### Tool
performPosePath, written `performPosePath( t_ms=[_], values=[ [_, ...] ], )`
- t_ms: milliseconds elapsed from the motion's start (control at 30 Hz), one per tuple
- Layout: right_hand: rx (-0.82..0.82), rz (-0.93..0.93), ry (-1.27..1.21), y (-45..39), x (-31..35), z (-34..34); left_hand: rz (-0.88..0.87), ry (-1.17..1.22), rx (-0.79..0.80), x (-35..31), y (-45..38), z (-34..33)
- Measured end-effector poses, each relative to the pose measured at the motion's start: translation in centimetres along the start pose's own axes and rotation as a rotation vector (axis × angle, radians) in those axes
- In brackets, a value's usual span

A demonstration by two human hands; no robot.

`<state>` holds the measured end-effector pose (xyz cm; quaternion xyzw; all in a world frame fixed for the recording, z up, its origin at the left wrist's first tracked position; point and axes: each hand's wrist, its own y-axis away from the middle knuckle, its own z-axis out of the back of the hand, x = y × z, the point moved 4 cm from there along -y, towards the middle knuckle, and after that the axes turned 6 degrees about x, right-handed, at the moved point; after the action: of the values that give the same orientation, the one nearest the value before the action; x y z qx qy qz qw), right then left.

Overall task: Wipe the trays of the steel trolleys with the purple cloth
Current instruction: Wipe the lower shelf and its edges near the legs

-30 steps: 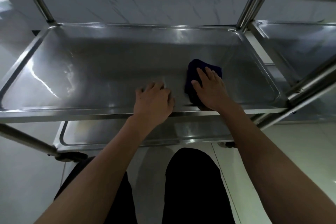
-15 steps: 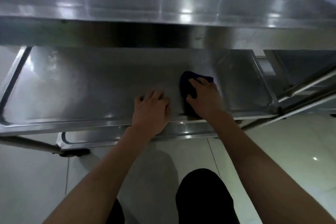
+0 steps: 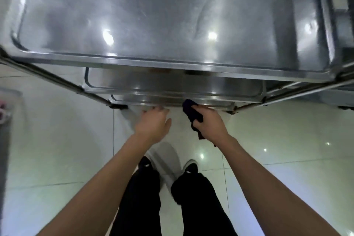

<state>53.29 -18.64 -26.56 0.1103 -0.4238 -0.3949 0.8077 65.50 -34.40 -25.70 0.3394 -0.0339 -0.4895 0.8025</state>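
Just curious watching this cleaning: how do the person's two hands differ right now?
The right hand grips the dark purple cloth bunched in its curled fingers; the left hand holds nothing. The left hand's fingers reach onto the front edge of the lowest tray, while the right hand keeps just in front of that edge, only the cloth reaching it. Both are stretched down toward the bottom of the steel trolley, at about the same height.
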Motion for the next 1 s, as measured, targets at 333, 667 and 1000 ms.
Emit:
performPosePath(
  t_ms=[333,667,1000],
  values=[
    [0.028,0.174,0.038,10.4,12.4,5.9,0.163,0.015,-0.183,-0.4,17.3,11.3],
    [0.205,0.509,0.211,12.4,31.2,-2.8,0.405,0.158,-0.393,13.7,30.3,13.9],
    [0.353,0.709,0.43,13.3,54.2,-16.8,0.632,0.197,-0.492,35.0,44.1,15.4]
  ],
)
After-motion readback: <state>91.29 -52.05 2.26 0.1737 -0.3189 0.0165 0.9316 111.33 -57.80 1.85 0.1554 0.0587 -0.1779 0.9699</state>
